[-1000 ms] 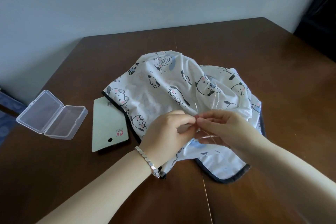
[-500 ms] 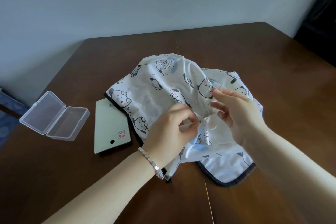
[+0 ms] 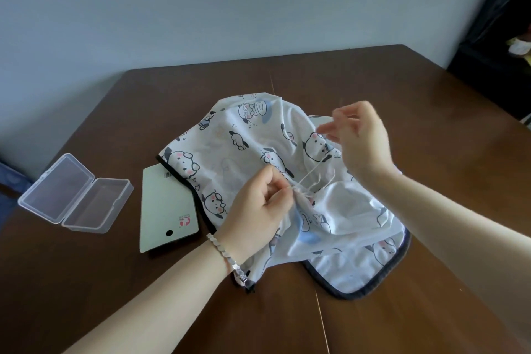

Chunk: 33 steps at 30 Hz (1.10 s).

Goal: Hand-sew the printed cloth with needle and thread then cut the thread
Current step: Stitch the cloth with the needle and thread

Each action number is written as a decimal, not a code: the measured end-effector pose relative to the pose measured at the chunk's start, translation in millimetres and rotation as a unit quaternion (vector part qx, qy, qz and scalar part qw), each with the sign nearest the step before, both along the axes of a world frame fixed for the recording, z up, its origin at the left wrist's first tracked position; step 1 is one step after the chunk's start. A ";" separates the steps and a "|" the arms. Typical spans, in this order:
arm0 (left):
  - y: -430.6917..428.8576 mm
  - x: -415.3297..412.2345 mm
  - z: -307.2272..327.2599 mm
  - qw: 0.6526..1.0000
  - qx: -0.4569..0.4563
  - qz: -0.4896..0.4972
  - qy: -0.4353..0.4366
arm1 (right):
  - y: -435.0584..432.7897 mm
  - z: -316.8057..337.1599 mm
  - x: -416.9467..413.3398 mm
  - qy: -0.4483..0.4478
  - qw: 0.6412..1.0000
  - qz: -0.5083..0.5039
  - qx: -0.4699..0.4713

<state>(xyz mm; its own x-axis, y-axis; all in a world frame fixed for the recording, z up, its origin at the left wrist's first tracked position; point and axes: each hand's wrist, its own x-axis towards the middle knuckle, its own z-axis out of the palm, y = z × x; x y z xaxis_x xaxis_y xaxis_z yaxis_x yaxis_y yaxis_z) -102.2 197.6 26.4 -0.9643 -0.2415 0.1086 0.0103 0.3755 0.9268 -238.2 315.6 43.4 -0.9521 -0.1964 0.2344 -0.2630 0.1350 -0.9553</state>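
Note:
The printed cloth (image 3: 244,152), white with cartoon dogs and a dark hem, lies bunched in the middle of the brown table (image 3: 431,123). My left hand (image 3: 258,207) pinches a gathered fold of it near the centre. My right hand (image 3: 363,138) is raised above the cloth's far right part, its fingers curled and pinching the white thread (image 3: 309,175), which runs taut down to the pinched fold. The needle is too small to make out.
An open clear plastic box (image 3: 76,192) sits on the table at the left. A pale green flat card or case (image 3: 166,210) lies between it and the cloth, partly under the hem. Dark furniture (image 3: 500,37) stands at the far right.
My right hand has moved up and away from my left hand, drawing the thread out of the cloth. My left hand has kept its pinch on the fold.

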 end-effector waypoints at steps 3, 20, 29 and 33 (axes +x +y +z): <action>-1.4 1.9 1.7 1.000 -0.011 0.005 -0.002 | 8.8 -9.5 -14.9 0.177 0.952 0.075 0.240; -1.6 3.9 6.2 1.000 0.019 0.017 -0.009 | 10.5 18.0 4.0 -0.026 0.951 0.196 0.236; -4.8 5.0 -0.7 0.999 0.031 0.021 -0.016 | 11.7 9.5 27.9 -0.089 0.890 0.346 0.283; -5.2 6.4 -0.2 1.000 0.008 0.005 -0.021 | 11.0 6.7 24.1 -0.056 0.919 0.275 0.276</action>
